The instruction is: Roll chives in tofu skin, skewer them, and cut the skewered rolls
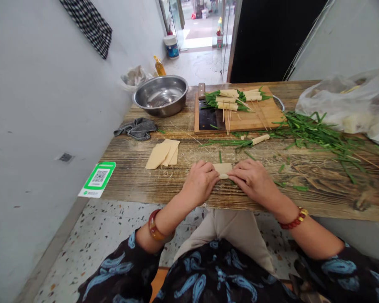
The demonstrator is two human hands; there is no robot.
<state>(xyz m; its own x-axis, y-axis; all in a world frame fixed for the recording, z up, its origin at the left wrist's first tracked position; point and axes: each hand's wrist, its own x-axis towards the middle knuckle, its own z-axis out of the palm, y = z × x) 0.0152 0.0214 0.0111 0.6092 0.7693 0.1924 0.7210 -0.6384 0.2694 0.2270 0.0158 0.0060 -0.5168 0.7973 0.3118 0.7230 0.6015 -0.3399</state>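
At the near edge of the table, a thin beige tofu sheet [222, 168] lies with its near edge rolled up. My left hand [200, 180] grips the left end of that roll, fingers bent together. On the right end, my right hand [252, 179] pinches with thumb and fingertips. Whatever is inside the roll is mostly hidden. To the left is a small stack of flat tofu sheets [162, 154]. Beyond my hands, a finished tofu roll [260, 139] with long green chives [222, 143] sticking out lies on the wood.
A wooden cutting board [255, 120] bears a cleaver [210, 118], several chive-filled tofu rolls [227, 100] and thin skewers [229, 122]. Loose chives [318, 134] and a plastic bag [344, 99] lie right. A steel basin [161, 96], grey cloth [137, 128] and QR card [98, 179] are left.
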